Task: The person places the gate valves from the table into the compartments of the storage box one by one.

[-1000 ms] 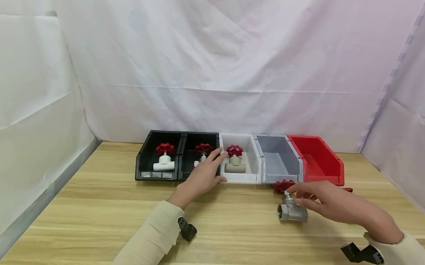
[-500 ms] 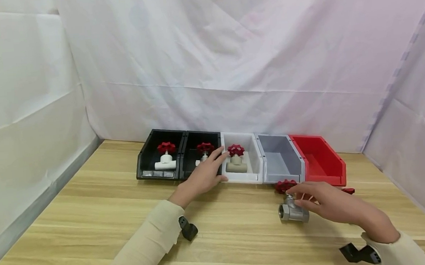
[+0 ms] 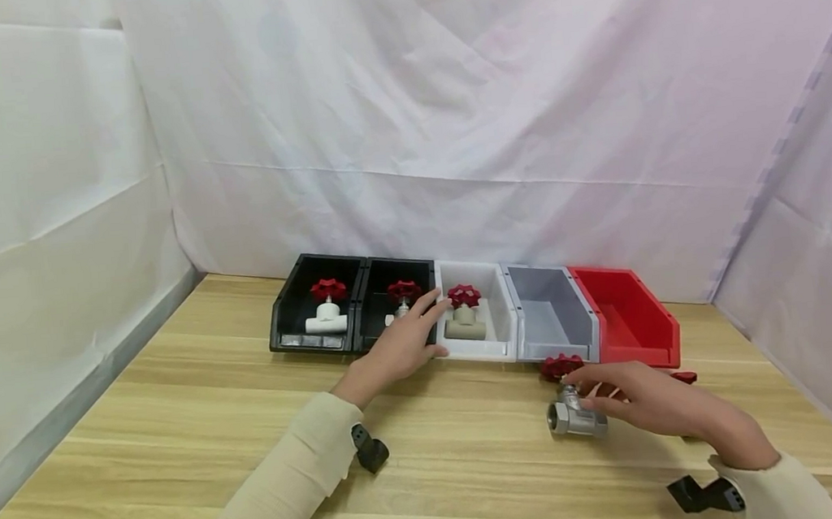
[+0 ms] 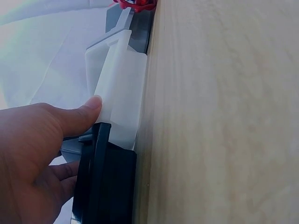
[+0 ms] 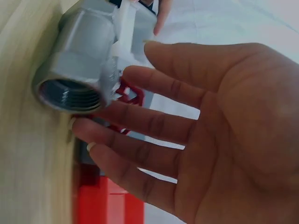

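A metal gate valve (image 3: 578, 419) with a red handwheel (image 3: 562, 367) stands upright on the table before the grey bin. My right hand (image 3: 635, 397) is beside its neck, fingers loosely bent and fingertips right at the metal. In the right wrist view the fingers are spread beside the valve's threaded opening (image 5: 70, 95). My left hand (image 3: 401, 346) lies over the divider between the second black bin (image 3: 378, 340) and the white bin (image 3: 506, 338), fingers extended. Its thumb (image 4: 91, 107) touches the white bin's front edge. A beige valve (image 3: 465, 326) with a red wheel sits in the white bin.
The left black bin (image 3: 282, 327) holds a white valve (image 3: 327, 319); another red-wheeled valve (image 3: 404, 291) is partly behind my left hand. Grey (image 3: 549, 322) and red bins (image 3: 629, 316) continue the row. A red part (image 3: 685, 378) shows behind my right hand. White sheets (image 3: 448, 110) enclose the table.
The head view has shifted very slightly. Both hands and the metal valve keep nearly the same places.
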